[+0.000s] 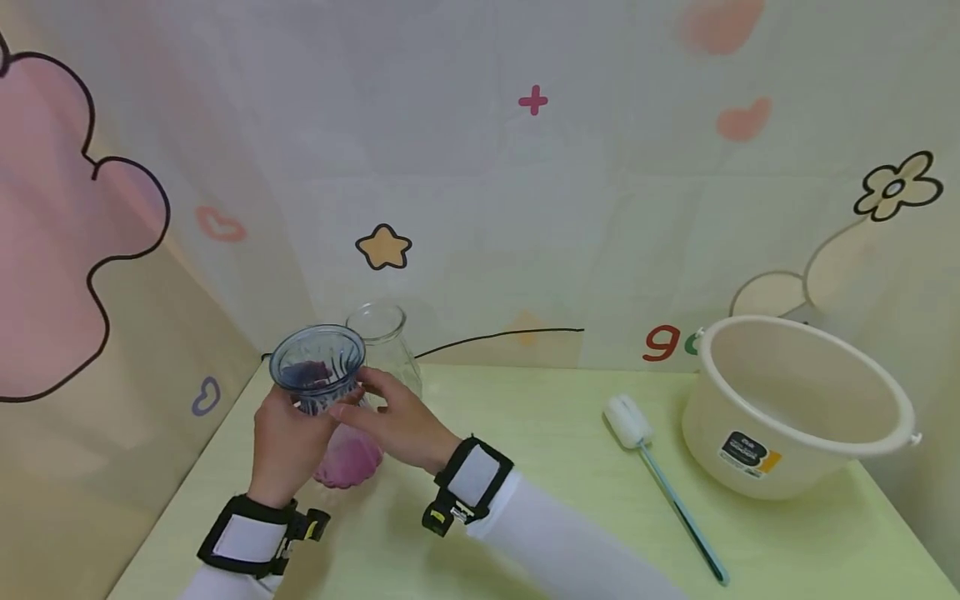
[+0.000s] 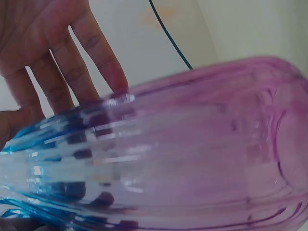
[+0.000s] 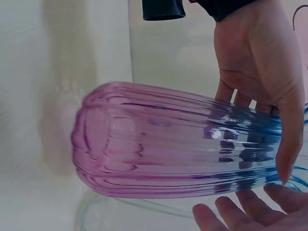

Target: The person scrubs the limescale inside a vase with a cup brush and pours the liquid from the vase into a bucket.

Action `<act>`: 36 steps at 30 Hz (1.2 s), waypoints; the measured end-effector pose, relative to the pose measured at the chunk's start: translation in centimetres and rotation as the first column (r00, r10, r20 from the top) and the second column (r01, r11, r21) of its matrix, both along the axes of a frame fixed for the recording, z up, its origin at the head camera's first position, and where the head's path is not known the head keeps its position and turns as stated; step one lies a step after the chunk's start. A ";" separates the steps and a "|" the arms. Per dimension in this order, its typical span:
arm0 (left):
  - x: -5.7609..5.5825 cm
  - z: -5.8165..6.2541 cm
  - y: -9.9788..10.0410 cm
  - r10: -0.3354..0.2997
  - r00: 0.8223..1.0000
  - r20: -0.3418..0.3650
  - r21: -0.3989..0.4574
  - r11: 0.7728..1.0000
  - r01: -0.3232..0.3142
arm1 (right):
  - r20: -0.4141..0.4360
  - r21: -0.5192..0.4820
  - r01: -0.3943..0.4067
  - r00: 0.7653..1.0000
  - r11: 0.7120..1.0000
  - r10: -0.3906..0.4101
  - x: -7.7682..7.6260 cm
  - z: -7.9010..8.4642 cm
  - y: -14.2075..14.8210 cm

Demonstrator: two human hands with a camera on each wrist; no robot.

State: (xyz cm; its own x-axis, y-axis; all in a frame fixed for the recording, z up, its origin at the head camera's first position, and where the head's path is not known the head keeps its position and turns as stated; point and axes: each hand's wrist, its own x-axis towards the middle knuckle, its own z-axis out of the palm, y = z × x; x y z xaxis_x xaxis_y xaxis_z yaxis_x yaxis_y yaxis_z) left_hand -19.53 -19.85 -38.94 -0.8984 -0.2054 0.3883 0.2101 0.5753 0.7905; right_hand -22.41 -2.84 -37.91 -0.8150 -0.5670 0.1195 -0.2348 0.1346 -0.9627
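Lifting looks done, as the left hand [image 1: 288,442] curls its fingers round the neck of the pink-and-blue vase [image 1: 350,458] above the table [image 1: 547,425] and the right hand [image 1: 401,425] touches it with nearly straight fingers, but setting down is not yet done, and the brush [image 1: 628,422] lies untouched.

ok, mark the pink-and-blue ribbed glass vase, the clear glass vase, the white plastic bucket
Pink-and-blue ribbed glass vase [image 3: 175,144], right wrist view: side wall
Clear glass vase [image 1: 391,354], head view: body below neck
White plastic bucket [image 1: 802,470], head view: outer wall
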 end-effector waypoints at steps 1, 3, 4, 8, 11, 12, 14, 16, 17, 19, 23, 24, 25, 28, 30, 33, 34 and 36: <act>0.2 0.1 0.4 -0.012 1.000 -0.010 -0.019 1.000 0.012 | -0.007 -0.003 0.009 1.000 1.000 -0.009 0.1 0.1 0.5; 0.4 0.2 1.2 -0.040 0.999 -0.024 -0.055 0.998 0.039 | -0.014 -0.004 0.030 0.999 1.000 -0.030 0.3 0.4 1.5; 0.6 0.3 1.7 -0.054 0.998 -0.027 -0.071 0.996 0.052 | -0.018 -0.004 0.037 0.999 0.999 -0.037 0.4 0.5 2.1; 1.2 0.7 3.7 -0.124 0.992 -0.026 -0.081 0.989 0.122 | -0.042 -0.014 0.043 0.998 0.999 -0.044 0.7 1.2 4.5; 1.5 1.0 5.3 -0.167 0.985 -0.033 -0.068 0.984 0.164 | -0.054 -0.047 0.040 0.998 0.998 -0.043 1.1 1.6 6.3; 1.6 1.1 5.8 -0.182 0.983 -0.040 -0.064 0.982 0.179 | -0.056 -0.061 0.042 0.997 0.997 -0.045 1.2 1.7 6.8; 1.7 1.2 6.8 -0.212 0.975 -0.061 -0.061 0.976 0.209 | -0.067 -0.083 0.049 0.996 0.995 -0.055 1.5 1.9 7.8; 1.7 1.3 7.8 -0.244 0.966 -0.082 -0.056 0.969 0.240 | -0.076 -0.102 0.067 0.994 0.993 -0.075 1.9 2.1 8.8; 1.7 1.4 8.3 -0.259 0.961 -0.093 -0.054 0.966 0.255 | -0.082 -0.107 0.078 0.993 0.991 -0.087 2.1 2.1 9.3; 1.8 1.5 9.2 -0.291 0.951 -0.104 -0.050 0.957 0.287 | -0.086 -0.110 0.111 0.989 0.988 -0.120 2.6 2.3 10.3; 1.8 1.5 11.0 -0.353 0.929 -0.111 -0.035 0.936 0.351 | -0.092 -0.116 0.164 0.980 0.980 -0.174 3.5 2.4 12.2; 1.8 1.5 11.4 -0.368 0.923 -0.110 -0.029 0.930 0.367 | -0.094 -0.114 0.177 0.978 0.978 -0.188 3.7 2.4 12.6; 1.8 1.5 11.8 -0.380 0.918 -0.111 -0.022 0.925 0.380 | -0.096 -0.113 0.185 0.976 0.976 -0.197 3.9 2.4 13.1; 1.9 1.5 13.1 -0.412 0.905 -0.102 0.002 0.910 0.415 | -0.110 -0.086 0.227 0.966 0.970 -0.236 4.4 2.2 14.5; 2.0 1.3 13.9 -0.433 0.896 -0.093 0.014 0.900 0.436 | -0.123 -0.061 0.260 0.956 0.964 -0.266 4.8 1.9 15.4; 2.2 1.0 14.9 -0.454 0.888 -0.070 0.022 0.889 0.457 | -0.156 -0.024 0.303 0.940 0.953 -0.303 5.4 1.5 16.6; 2.2 0.8 15.3 -0.461 0.885 -0.066 0.024 0.886 0.463 | -0.166 -0.016 0.313 0.936 0.950 -0.311 5.5 1.4 17.1; 2.2 0.5 16.0 -0.477 0.877 -0.058 0.033 0.877 0.479 | -0.190 -0.003 0.333 0.926 0.943 -0.327 5.9 1.1 17.8</act>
State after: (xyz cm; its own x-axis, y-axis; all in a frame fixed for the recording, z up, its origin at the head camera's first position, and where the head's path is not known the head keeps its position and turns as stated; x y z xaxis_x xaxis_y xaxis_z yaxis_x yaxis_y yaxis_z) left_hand -17.28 -3.84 -38.40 -0.8728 0.2265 0.4323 0.4874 0.3593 0.7958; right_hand -16.54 14.95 -36.78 -0.9215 -0.2754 0.2739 -0.3462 0.2624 -0.9007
